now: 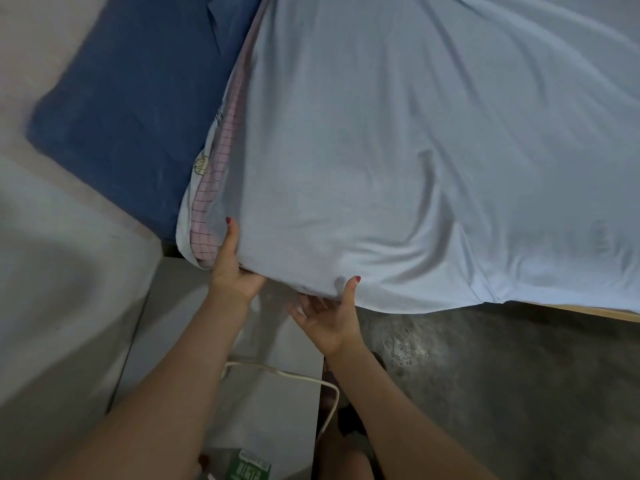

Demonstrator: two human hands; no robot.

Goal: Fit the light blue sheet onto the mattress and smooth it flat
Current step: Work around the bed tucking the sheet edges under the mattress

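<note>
The light blue sheet (398,133) lies over the mattress and fills most of the view, with loose folds running toward the near corner. A pink checked cover (214,181) of the mattress shows along its left edge. My left hand (232,268) grips the sheet at the near corner, thumb on top and fingers hidden beneath the fabric. My right hand (329,313) holds the sheet's lower edge a little to the right, palm up, thumb pressed on the cloth and fingers curled under the hem.
A dark blue pillow or cushion (131,109) lies left of the mattress against a pale wall. Below my arms stands a white cabinet (284,410) with a white cable (311,382) and a green box (247,467). Grey concrete floor (502,393) spreads right.
</note>
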